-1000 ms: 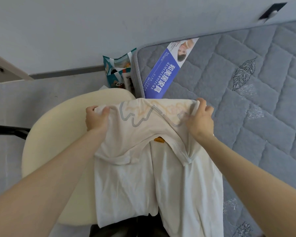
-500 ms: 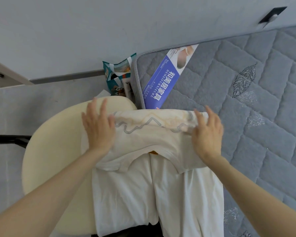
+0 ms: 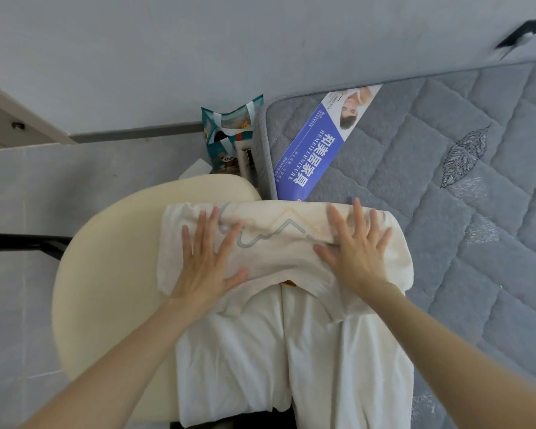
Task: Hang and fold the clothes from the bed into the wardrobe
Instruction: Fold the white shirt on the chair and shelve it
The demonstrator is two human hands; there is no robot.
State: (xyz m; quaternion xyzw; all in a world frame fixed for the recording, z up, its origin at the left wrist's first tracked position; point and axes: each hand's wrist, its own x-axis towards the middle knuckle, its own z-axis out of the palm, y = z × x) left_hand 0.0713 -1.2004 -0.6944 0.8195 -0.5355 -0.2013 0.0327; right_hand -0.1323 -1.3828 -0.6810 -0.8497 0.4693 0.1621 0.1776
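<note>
A: Status?
B: My left hand (image 3: 206,264) and right hand (image 3: 358,258) lie flat, fingers spread, gripping nothing. They press the folded T-shirt (image 3: 276,252), which straddles the chair seat (image 3: 106,274) and the mattress (image 3: 446,212) edge.
A: Tip?
B: Smooth outward from the centre with even pressure. Square the fold.

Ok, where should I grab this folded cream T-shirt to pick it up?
Probably the two short ends of the folded T-shirt, left hand coming from the left and right hand from the right. It lies as a wide flat band across the cream seat and the mattress edge, so end grips should keep the fold.
</note>
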